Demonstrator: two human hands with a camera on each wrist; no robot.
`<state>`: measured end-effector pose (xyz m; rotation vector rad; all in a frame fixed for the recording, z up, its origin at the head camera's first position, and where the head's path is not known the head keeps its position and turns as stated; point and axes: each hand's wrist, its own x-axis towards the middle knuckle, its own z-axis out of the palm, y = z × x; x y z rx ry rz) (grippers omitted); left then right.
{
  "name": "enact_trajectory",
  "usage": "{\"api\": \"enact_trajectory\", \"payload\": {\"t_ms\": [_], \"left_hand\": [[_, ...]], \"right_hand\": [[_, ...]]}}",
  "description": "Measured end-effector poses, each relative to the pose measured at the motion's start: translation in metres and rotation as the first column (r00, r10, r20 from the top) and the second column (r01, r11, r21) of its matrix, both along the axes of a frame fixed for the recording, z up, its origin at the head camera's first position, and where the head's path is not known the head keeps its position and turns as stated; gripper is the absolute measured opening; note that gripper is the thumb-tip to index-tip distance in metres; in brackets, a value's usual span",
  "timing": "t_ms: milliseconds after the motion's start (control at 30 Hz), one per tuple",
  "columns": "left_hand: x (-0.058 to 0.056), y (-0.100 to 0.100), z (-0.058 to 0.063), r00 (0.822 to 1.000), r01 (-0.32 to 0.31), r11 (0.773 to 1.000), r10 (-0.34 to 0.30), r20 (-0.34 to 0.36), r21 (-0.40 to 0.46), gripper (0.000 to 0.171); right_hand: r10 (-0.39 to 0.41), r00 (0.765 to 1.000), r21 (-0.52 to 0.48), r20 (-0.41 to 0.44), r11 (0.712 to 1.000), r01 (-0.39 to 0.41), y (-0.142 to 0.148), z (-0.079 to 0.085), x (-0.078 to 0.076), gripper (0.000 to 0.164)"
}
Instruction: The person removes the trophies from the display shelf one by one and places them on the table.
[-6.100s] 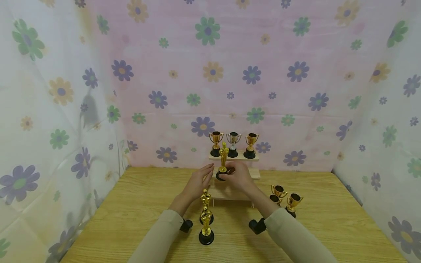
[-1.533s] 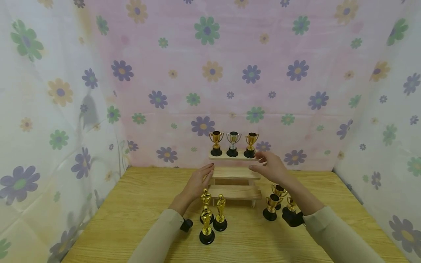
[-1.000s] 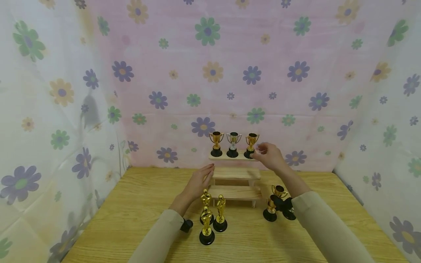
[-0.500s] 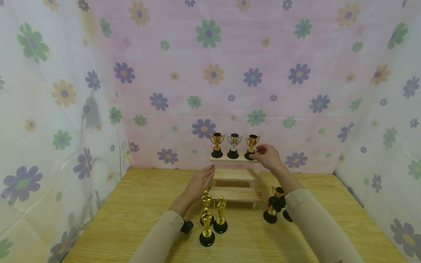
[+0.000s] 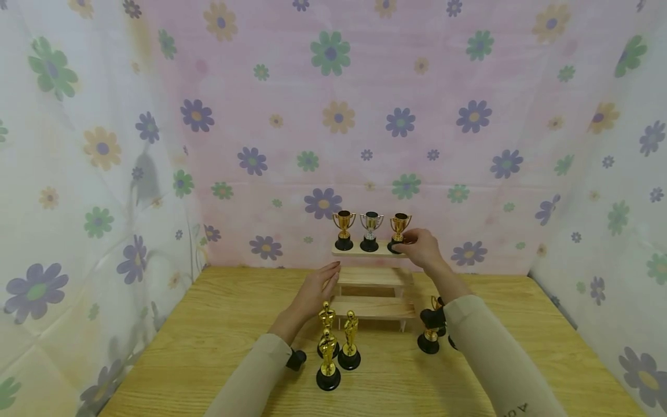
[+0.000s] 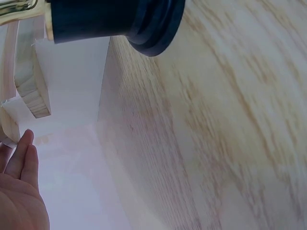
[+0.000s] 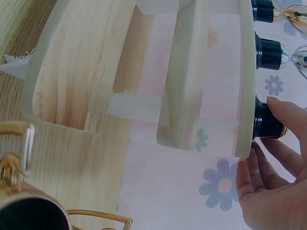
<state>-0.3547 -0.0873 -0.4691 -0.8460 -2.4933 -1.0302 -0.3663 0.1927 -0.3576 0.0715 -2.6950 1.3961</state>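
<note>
My right hand (image 5: 423, 250) pinches the black base of the right-hand gold trophy cup (image 5: 399, 225), thumb on one side and index finger on the other. In the right wrist view, that base (image 7: 266, 120) sits on the top shelf's end. Beside it stand a silver trophy cup (image 5: 371, 223) and another gold trophy cup (image 5: 344, 222). My left hand (image 5: 312, 291) has its fingers extended, their tips at the left end of the wooden three-step stand's middle shelf (image 5: 372, 277). Three gold statuettes (image 5: 351, 330) on black bases stand upright near my left forearm.
More gold trophy cups (image 5: 429, 339) stand on the wooden table (image 5: 250, 289) right of the stand, partly hidden by my right sleeve and wrist camera (image 5: 433, 317). Flowered cloth (image 5: 281, 139) hangs behind and at both sides.
A statuette my right hand held by the middle shelf now stands on the table with the other two. That hand has since moved up to the right-hand cup's base. My left hand stays put.
</note>
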Motion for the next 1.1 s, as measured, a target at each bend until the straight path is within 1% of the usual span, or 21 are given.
{"api": "enact_trajectory", "payload": {"t_ms": [200, 267, 500, 600, 800, 933, 1100], "left_hand": [[0.001, 0.001, 0.002, 1.000, -0.001, 1.000, 0.001, 0.001, 0.007, 0.043], [0.001, 0.002, 0.002, 1.000, -0.007, 1.000, 0.007, 0.002, -0.003, 0.043], [-0.001, 0.001, 0.001, 1.000, -0.020, 1.000, 0.021, 0.004, -0.012, 0.043], [-0.002, 0.001, 0.000, 0.999, -0.032, 0.999, 0.032, 0.012, -0.014, 0.042], [0.000, 0.001, 0.000, 0.999, -0.032, 0.999, 0.033, 0.026, -0.011, 0.042], [0.001, 0.001, 0.000, 1.000, -0.026, 1.000, 0.026, 0.007, -0.012, 0.041], [0.002, 0.001, 0.001, 1.000, -0.017, 1.000, 0.017, -0.014, -0.003, 0.040]], "right_hand": [[-0.009, 0.999, 0.044, -0.031, 0.999, 0.011, -0.001, -0.001, -0.002, 0.044], [-0.010, 0.999, 0.057, -0.035, 0.998, 0.012, -0.001, -0.001, -0.002, 0.043], [0.000, 0.999, 0.071, -0.042, 0.997, 0.003, 0.001, 0.000, 0.000, 0.045], [0.010, 0.999, 0.083, -0.049, 0.997, -0.006, 0.002, 0.002, 0.003, 0.045], [0.044, 0.996, 0.120, -0.081, 0.992, -0.034, 0.006, 0.003, 0.014, 0.044], [0.049, 0.997, 0.127, -0.064, 0.991, -0.041, 0.008, 0.005, 0.019, 0.050], [0.056, 0.997, 0.129, -0.045, 0.990, -0.049, 0.009, 0.009, 0.027, 0.051]]}}
